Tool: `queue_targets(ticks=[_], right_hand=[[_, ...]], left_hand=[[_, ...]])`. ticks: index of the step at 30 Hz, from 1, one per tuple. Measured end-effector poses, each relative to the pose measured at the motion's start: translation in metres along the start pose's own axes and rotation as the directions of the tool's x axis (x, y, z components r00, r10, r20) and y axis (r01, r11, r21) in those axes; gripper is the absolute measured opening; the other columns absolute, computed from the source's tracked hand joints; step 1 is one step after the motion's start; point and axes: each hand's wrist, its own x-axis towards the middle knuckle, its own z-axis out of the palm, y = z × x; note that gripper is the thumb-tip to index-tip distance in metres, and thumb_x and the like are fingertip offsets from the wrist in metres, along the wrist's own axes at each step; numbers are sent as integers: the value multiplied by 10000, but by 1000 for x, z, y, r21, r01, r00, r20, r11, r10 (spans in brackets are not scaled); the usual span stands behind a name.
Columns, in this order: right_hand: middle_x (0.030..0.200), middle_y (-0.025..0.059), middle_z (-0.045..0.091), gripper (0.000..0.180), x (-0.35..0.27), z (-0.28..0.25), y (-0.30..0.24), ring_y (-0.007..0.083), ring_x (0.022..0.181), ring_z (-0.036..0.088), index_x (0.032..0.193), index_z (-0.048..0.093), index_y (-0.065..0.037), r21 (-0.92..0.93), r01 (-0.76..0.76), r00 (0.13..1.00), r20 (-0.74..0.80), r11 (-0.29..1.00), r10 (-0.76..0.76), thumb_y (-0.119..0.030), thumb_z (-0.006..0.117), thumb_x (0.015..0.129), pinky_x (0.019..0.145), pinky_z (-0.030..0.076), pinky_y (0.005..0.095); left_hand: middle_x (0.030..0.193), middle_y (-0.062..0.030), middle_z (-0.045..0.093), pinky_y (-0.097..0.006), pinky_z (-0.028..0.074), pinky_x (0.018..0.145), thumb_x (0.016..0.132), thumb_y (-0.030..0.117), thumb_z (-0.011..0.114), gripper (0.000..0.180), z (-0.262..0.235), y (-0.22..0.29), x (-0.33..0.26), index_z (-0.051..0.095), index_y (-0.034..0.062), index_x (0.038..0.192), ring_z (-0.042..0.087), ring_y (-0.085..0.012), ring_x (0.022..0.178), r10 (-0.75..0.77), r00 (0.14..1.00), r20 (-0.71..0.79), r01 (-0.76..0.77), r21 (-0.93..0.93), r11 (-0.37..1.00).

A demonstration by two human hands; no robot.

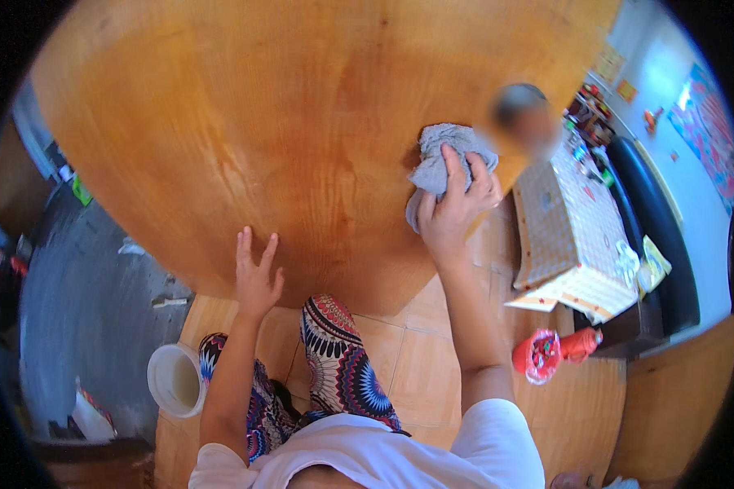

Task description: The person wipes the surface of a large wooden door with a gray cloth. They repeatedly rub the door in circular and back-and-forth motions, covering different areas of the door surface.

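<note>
A wide, varnished wooden door (302, 122) stands before me, its grain orange-brown. Against its right part, my right hand (457, 204) presses a crumpled grey cloth (444, 155), fingers spread over it. Part of the cloth hangs below the palm. Lower on the left, my left hand (257, 277) rests its fingertips on the wood, fingers apart and holding nothing. Beside my left forearm, a white plastic bucket (161, 383) stands on the floor; pale liquid seems to lie inside.
At the right are a table with a checked cover (579, 212), a black sofa (652, 236) and a red bin (538, 354) beside a red flask (581, 345). A blurred person's head (523, 118) shows past the door's edge. Dark grey floor (98, 301) lies left.
</note>
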Motion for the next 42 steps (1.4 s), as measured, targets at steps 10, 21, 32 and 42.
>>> queue_targets(ticks=[10,21,32,42], right_hand=[[1195,-57,574,449,-129,50,32,269,1203,436,1177,756,-334,89,466,858,197,880,-475,-192,702,754,1040,303,487],[1326,15,594,619,89,36,-53,347,1254,423,1314,695,-250,-4,252,964,-87,968,-251,-97,695,715,1081,306,513],[1258,63,604,549,121,25,-49,288,1125,533,1259,698,-188,-19,574,816,96,819,-570,-61,674,726,931,410,448],[1260,-31,611,358,21,59,-51,259,1187,515,1190,718,-266,46,762,612,273,646,-742,-205,596,859,885,436,425]], left_hand=[[1544,-215,430,-475,398,1135,896,148,690,788,-21,12,10,331,112,1598,467,-426,1364,-265,962,69,273,-181,945],[1578,-243,406,-367,394,1151,955,243,714,905,34,-67,-8,163,-44,1614,469,-305,1423,-612,702,363,639,-701,318],[1626,-291,304,-375,402,1141,960,314,720,989,19,-57,-3,81,-30,1631,491,-319,1408,-562,720,407,614,-751,243],[1489,-271,512,-347,391,1136,960,344,718,1020,15,-51,10,45,-13,1637,529,-284,1367,-558,687,467,627,-769,129]])
